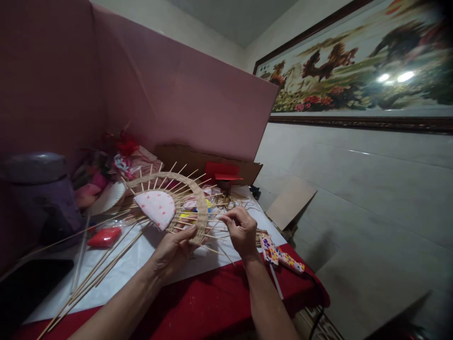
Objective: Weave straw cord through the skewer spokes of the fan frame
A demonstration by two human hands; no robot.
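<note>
A half-round woven fan frame [202, 208] with thin sticks radiating past its rim is held up over the table. At its centre sits a white half-disc with pink spots [157, 208]. My left hand [179, 243] grips the lower part of the woven band, thumb on the near side, other fingers mostly hidden behind. To the right of the band, my right hand [240, 226] is closed, with thumb and forefinger pinched near the tip of one stick. Long loose sticks [95, 269] extend from the frame's left side toward the table's front left.
A red packet [104, 237] and a dark flat object [33, 288] lie at the left, near a purple container [42, 203]. Floral cloth [283, 255] rests on the right edge of the table [212, 293]. Cardboard [180, 158] stands behind, below a pink panel [187, 94].
</note>
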